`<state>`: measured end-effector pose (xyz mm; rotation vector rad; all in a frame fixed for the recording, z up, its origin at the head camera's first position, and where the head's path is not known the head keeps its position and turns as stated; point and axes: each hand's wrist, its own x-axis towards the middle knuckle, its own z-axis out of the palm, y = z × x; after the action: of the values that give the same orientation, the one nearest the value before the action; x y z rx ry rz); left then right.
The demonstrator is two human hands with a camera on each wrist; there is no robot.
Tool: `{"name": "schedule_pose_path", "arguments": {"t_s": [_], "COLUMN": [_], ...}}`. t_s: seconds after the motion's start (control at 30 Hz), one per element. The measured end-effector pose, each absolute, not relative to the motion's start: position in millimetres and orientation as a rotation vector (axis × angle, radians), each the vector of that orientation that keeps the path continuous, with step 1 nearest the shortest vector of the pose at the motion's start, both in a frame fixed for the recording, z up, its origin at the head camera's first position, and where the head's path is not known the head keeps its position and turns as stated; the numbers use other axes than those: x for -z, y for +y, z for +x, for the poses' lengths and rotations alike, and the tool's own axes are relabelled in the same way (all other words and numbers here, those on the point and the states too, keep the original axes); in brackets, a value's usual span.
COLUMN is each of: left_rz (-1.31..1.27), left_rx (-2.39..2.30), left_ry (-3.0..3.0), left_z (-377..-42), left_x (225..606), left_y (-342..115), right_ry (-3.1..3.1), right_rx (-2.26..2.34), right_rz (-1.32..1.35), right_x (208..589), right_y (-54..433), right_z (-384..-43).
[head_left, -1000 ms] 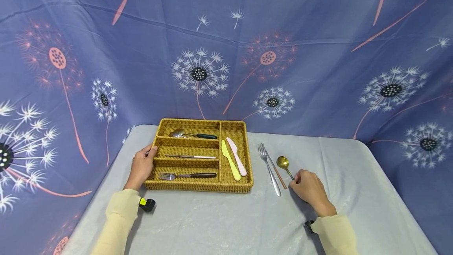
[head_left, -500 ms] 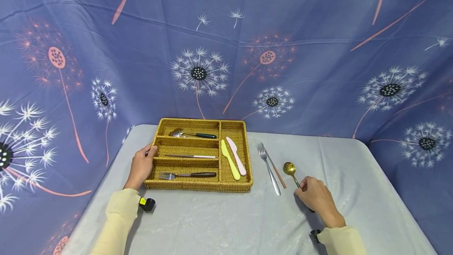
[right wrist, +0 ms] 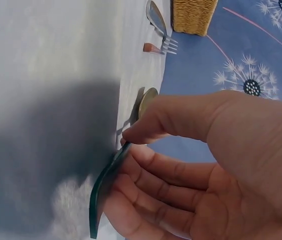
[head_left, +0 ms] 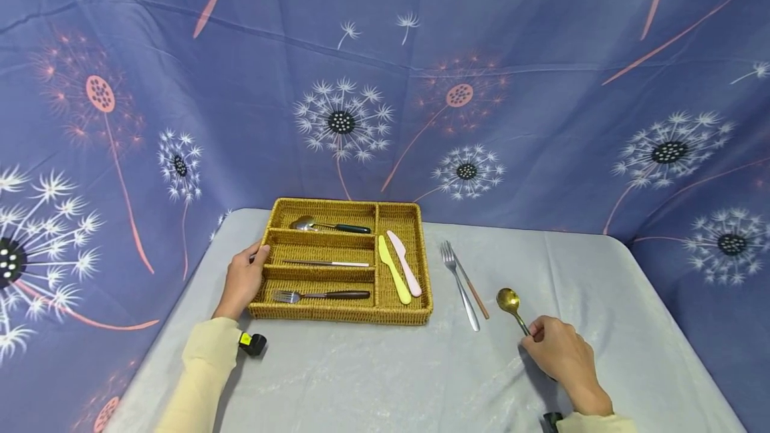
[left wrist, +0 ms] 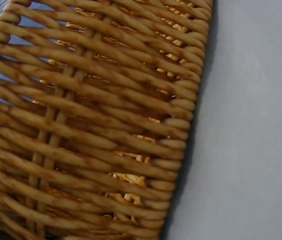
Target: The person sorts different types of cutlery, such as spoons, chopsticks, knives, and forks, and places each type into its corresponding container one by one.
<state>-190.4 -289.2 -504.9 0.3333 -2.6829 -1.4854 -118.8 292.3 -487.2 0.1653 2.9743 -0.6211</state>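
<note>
A gold-bowled spoon [head_left: 508, 300] with a dark green handle [right wrist: 101, 190] is pinched between the thumb and fingers of my right hand [head_left: 562, 356], at the right of the table. Its bowl points away from me, close over the cloth. At the other side, my left hand [head_left: 242, 282] grips the left wall of a woven cutlery tray [head_left: 337, 313], thumb up at the rim. The left wrist view is filled by the tray's wicker wall [left wrist: 91, 120]. Inside the tray lie a spoon [head_left: 305, 223], a fork [head_left: 321, 295], a thin dark-and-silver utensil [head_left: 325, 263], a yellow knife [head_left: 394, 272] and a pink knife [head_left: 404, 264].
Between tray and right hand, a silver fork [head_left: 463, 289] lies beside a slim utensil with a brown handle [head_left: 478, 296]. A pale cloth [head_left: 373, 379] covers the table. Blue dandelion-print fabric [head_left: 541, 119] hangs behind and at both sides.
My right hand has drawn the spoon toward me and to the right, away from the silver fork. The left hand keeps its grip on the tray, and the view has shifted slightly.
</note>
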Motion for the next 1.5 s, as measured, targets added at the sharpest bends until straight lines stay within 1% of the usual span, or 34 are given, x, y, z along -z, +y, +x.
{"name": "schedule_pose_path", "arguments": {"t_s": [0.17,0.33,0.53,0.77,1.03,1.23,1.5], "left_rz": [0.334,0.317,0.315,0.309,0.31,0.315,0.326], "left_rx": [1.484,1.489,1.494,1.515,1.515,1.523,1.528], "left_ry": [-2.678,-2.673,-2.677,-2.664,-2.654,-2.644,-2.649], "left_z": [-192,-191,-190,-190,-191,-192,-191], "left_x": [504,504,504,504,506,506,506], "left_y": [-289,-289,-290,-289,-289,-289,-289], "right_ry": [3.013,3.048,3.11,3.142,3.076,3.055,2.988], "right_rx": [0.614,0.607,0.637,0.621,0.565,0.451,0.332], "right_rz": [0.149,0.092,-0.09,-0.407,-0.637,-0.83,-0.986], "right_x": [481,466,443,414,389,384,391], "right_y": [297,294,274,238,186,141,83], "right_z": [-116,-118,-131,-162,-201,-230,-276]}}
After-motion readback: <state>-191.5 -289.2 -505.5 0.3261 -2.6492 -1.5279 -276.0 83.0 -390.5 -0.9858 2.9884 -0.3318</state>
